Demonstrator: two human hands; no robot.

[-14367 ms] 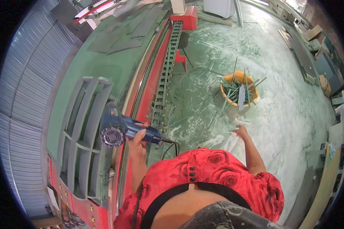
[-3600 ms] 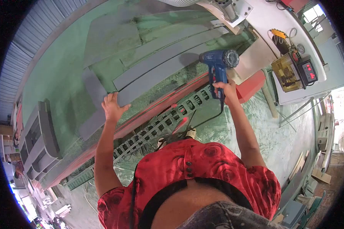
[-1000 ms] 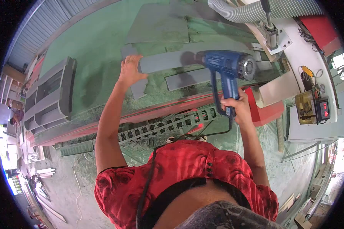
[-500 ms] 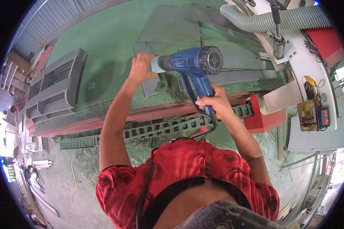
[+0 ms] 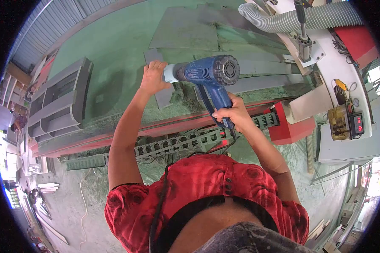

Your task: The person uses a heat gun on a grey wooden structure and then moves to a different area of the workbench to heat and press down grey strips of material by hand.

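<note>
My right hand (image 5: pixel 235 113) is wrapped round the handle of a blue heat gun (image 5: pixel 204 71), which points left. Its dark nozzle reaches a small pale grey piece (image 5: pixel 169 74). My left hand (image 5: pixel 153 78) is closed at that piece, fingers together and thumb stretched toward the right; its exact grip is partly hidden. Below and behind the left hand shows a narrow grey strip (image 5: pixel 164 99) on the green, dusty table (image 5: pixel 109 46).
A grey slatted frame (image 5: pixel 59 101) lies at the table's left. Grey sheets (image 5: pixel 183 29) lie farther back. At right are a ribbed hose (image 5: pixel 299 22), a red box (image 5: pixel 292 126) and a controller (image 5: pixel 357 124). A cable chain (image 5: pixel 177 143) runs along the near edge.
The heat gun and both hands have shifted slightly left and a little down in view. The surroundings have shifted slightly too, and the hold on the gun is the same.
</note>
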